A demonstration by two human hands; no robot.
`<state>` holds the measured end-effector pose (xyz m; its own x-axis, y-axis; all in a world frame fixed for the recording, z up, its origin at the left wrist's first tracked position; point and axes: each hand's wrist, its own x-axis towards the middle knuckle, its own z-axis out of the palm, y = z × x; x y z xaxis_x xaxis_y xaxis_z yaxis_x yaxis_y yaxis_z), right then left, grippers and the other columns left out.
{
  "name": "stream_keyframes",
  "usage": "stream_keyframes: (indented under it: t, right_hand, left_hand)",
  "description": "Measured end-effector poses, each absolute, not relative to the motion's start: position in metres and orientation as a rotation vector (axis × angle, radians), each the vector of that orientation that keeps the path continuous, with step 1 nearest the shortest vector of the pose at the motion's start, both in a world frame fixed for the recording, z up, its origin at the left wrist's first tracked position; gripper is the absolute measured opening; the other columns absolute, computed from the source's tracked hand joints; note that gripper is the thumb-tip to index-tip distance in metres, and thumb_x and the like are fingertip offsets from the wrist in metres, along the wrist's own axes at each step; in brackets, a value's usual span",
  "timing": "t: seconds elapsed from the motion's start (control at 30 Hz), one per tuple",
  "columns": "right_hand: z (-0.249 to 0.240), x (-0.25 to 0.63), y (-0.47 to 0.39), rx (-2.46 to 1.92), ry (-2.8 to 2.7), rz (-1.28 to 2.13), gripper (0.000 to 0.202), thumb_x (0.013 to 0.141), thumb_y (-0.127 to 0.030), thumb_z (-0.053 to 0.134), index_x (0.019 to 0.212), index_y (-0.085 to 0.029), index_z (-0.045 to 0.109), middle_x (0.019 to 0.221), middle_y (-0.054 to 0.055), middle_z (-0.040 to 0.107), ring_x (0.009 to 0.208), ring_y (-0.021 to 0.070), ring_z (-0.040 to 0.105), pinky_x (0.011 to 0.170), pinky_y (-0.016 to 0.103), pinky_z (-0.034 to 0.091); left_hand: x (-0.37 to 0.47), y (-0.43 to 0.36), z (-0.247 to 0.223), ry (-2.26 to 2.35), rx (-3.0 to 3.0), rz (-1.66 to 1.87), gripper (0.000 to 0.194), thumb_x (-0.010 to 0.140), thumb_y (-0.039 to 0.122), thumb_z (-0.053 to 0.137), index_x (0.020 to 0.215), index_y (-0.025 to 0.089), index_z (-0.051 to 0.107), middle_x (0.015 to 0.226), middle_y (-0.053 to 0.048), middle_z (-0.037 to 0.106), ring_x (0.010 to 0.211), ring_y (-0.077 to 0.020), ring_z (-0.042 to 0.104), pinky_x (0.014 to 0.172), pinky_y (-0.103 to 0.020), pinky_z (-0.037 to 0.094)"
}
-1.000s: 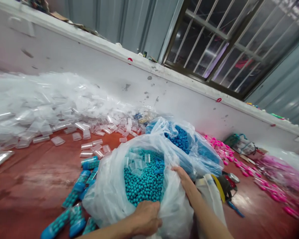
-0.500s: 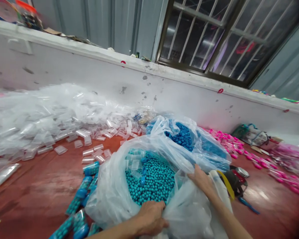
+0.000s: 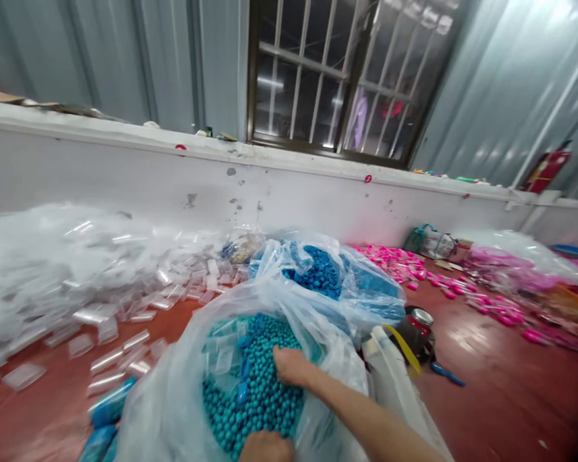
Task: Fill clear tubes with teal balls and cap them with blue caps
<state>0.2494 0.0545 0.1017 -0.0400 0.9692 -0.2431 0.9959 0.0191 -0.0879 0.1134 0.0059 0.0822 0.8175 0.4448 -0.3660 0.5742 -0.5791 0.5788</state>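
Observation:
A large clear plastic bag stands wide at the mouth, full of small teal beads. Several clear plastic tubes and blue caps lie on the beads. My right hand reaches over the bag's right side onto the beads, fingers curled in; what they hold, if anything, is hidden. At the bottom edge of the view, my left hand is closed at the bag's near rim, partly cut off. Bead-filled tubes with blue caps lie left of the bag.
Behind stands another bag of blue caps. Empty clear tubes are heaped at left on the red table. Pink pieces spread at right. A dark jar-like object with a metal lid sits beside a yellow strip.
My right hand has moved from the bag's right rim onto the beads. The view has swung right, and my left hand now appears lower, at the frame's bottom edge.

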Motion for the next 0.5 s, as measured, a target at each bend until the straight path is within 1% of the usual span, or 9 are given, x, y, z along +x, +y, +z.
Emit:
stream_keyframes:
  t: [0.07,0.1,0.17,0.23,0.27,0.3,0.37,0.4,0.5]
  right_hand:
    - [0.114,0.249,0.063,2.044,2.262,-0.345,0.034,0.069,-0.011,0.052,0.101,-0.015,0.060,0.099,0.013,0.066,0.091,0.0269,0.062,0.072,0.034,0.050]
    - [0.123,0.252,0.066,2.025,2.333,-0.353,0.032,0.068,-0.011,0.051,0.099,-0.016,0.061,0.098,0.011,0.066,0.090,0.0255,0.062,0.071,0.032,0.050]
    - [0.147,0.271,0.075,2.039,2.473,-0.514,0.032,0.069,-0.010,0.049,0.097,-0.018,0.062,0.090,0.007,0.068,0.080,0.0206,0.063,0.065,0.027,0.049]
    - [0.172,0.307,0.089,2.168,2.525,-0.925,0.034,0.070,-0.010,0.046,0.099,-0.020,0.062,0.080,0.002,0.068,0.061,0.0134,0.061,0.054,0.021,0.047]
    - [0.182,0.330,0.098,2.290,2.485,-1.176,0.033,0.072,-0.010,0.045,0.099,-0.020,0.061,0.077,0.000,0.067,0.053,0.0106,0.058,0.048,0.019,0.045]
    - [0.191,0.355,0.108,2.482,2.399,-1.363,0.031,0.072,-0.009,0.045,0.096,-0.018,0.062,0.077,0.000,0.066,0.050,0.0092,0.056,0.045,0.018,0.043]
    - [0.198,0.404,0.130,3.027,2.067,-1.584,0.025,0.072,-0.006,0.047,0.089,-0.015,0.062,0.078,0.001,0.064,0.055,0.0097,0.057,0.046,0.018,0.044]
    - [0.196,0.426,0.141,3.177,1.947,-1.597,0.025,0.074,-0.005,0.046,0.092,-0.014,0.061,0.081,0.003,0.064,0.060,0.0106,0.058,0.049,0.018,0.046]
    - [0.173,0.478,0.171,3.442,1.673,-1.531,0.020,0.084,-0.011,0.044,0.099,-0.013,0.057,0.089,0.006,0.062,0.071,0.0137,0.060,0.057,0.024,0.049]
  left_hand:
    - [0.118,0.015,0.105,0.861,2.372,-0.320,0.032,0.071,0.028,0.043,0.091,0.021,0.068,0.092,-0.015,0.068,0.092,-0.0357,0.060,0.076,-0.049,0.045]
    - [0.122,0.021,0.120,0.894,2.397,-0.296,0.032,0.071,0.029,0.045,0.090,0.019,0.068,0.092,-0.014,0.068,0.091,-0.0345,0.060,0.077,-0.047,0.045]
    - [0.133,0.036,0.152,0.868,2.363,-0.047,0.028,0.072,0.028,0.043,0.083,0.019,0.067,0.084,-0.008,0.068,0.084,-0.0256,0.062,0.075,-0.036,0.045]
    - [0.154,0.059,0.179,0.818,2.167,0.224,0.027,0.075,0.028,0.038,0.077,0.017,0.063,0.070,-0.003,0.065,0.069,-0.0170,0.060,0.065,-0.026,0.044]
    - [0.168,0.073,0.188,0.807,2.039,0.305,0.028,0.076,0.028,0.036,0.078,0.016,0.062,0.064,-0.002,0.062,0.062,-0.0143,0.057,0.058,-0.023,0.043]
    - [0.185,0.090,0.193,0.809,1.926,0.353,0.029,0.077,0.029,0.036,0.082,0.014,0.061,0.061,-0.001,0.060,0.057,-0.0128,0.055,0.054,-0.022,0.041]
    - [0.226,0.126,0.195,0.845,1.847,0.392,0.032,0.079,0.028,0.035,0.094,0.011,0.059,0.063,-0.001,0.060,0.057,-0.0120,0.056,0.053,-0.021,0.041]
    - [0.247,0.145,0.193,0.880,1.894,0.410,0.033,0.081,0.026,0.035,0.099,0.011,0.059,0.068,-0.003,0.063,0.062,-0.0125,0.058,0.056,-0.021,0.043]
    - [0.307,0.195,0.176,0.993,2.100,0.417,0.025,0.083,0.020,0.042,0.093,0.011,0.063,0.084,-0.006,0.065,0.078,-0.0159,0.060,0.069,-0.027,0.046]
